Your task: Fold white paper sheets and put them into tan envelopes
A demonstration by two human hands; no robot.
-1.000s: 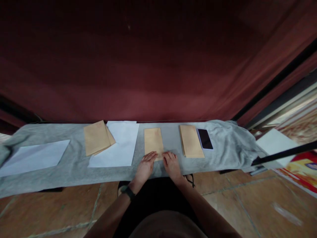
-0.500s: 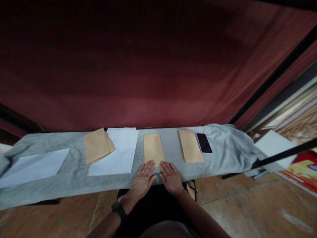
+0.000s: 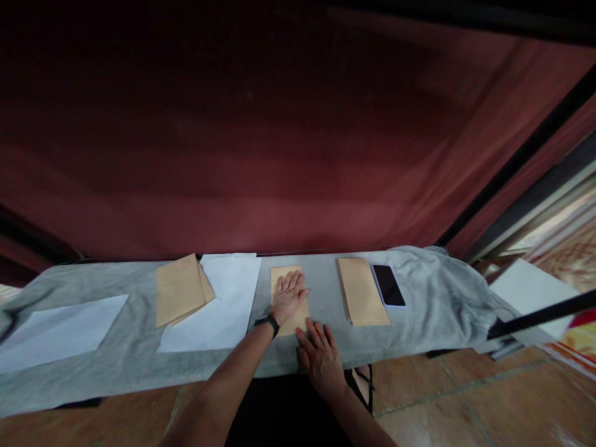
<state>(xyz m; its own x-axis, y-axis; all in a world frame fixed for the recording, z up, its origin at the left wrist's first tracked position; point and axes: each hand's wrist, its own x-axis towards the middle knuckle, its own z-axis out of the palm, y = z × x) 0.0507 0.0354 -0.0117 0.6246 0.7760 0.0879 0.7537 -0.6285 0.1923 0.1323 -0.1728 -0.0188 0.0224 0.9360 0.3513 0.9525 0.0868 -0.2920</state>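
A brown paper envelope (image 3: 293,324) lies flat in front of me on the grey cloth. My left hand (image 3: 287,296) rests palm down on its upper part, fingers spread, covering the middle. At its lower right corner is my right hand (image 3: 321,355), fingers outstretched and the tips at the envelope's edge. Neither hand grips anything. To the right lies a stack of brown envelopes (image 3: 363,292). On the left, more brown envelopes (image 3: 179,288) overlap some white paper sheets (image 3: 228,310).
A phone (image 3: 389,285) lies right of the envelope stack. Another white sheet (image 3: 65,326) is at the far left. The grey cloth (image 3: 321,279) covers a narrow table against a dark red curtain (image 3: 279,155). Black metal bars (image 3: 544,316) stand at the right.
My left hand has moved up from the envelope's lower edge onto its upper part. My right hand has shifted slightly down. The view has tilted a little upward.
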